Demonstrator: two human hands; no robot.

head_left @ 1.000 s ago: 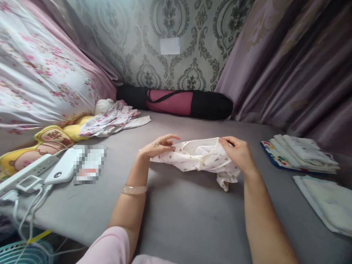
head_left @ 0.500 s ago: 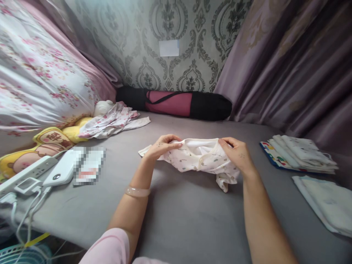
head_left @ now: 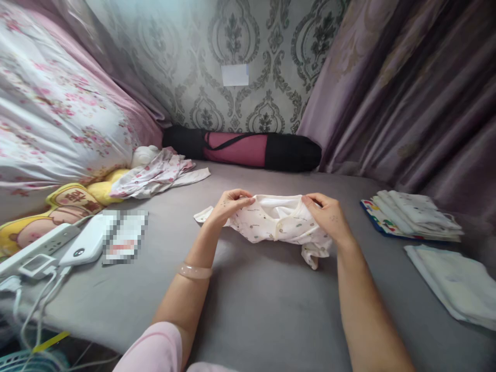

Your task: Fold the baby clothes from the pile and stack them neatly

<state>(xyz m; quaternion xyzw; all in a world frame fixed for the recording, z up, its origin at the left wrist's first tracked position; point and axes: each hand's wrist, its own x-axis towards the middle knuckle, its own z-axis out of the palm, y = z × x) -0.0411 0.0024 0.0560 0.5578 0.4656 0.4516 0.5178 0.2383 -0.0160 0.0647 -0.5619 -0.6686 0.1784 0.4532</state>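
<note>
Between my hands is a small white baby shirt [head_left: 267,223] with a scattered print, a button placket and a cream-trimmed neckline. My left hand [head_left: 231,207] pinches it at the left shoulder, beside the collar. At the opposite shoulder, my right hand [head_left: 324,213] grips the cloth between thumb and fingers. The neckline is stretched between the two hands, with the white inside showing. One sleeve sticks out past my left wrist, and the other hangs below my right hand. The shirt's lower part is folded out of sight.
A grey sheet [head_left: 248,310] covers the bed. Folded cloths [head_left: 422,214] and a folded pad [head_left: 453,281] lie right. At left are a power strip [head_left: 50,245], a white power bank [head_left: 87,243], a plush toy [head_left: 46,222] and a crumpled garment [head_left: 155,175]. A long bag [head_left: 236,150] lies behind.
The view has shifted slightly. Both hands keep their hold on the baby shirt, which looks almost the same.
</note>
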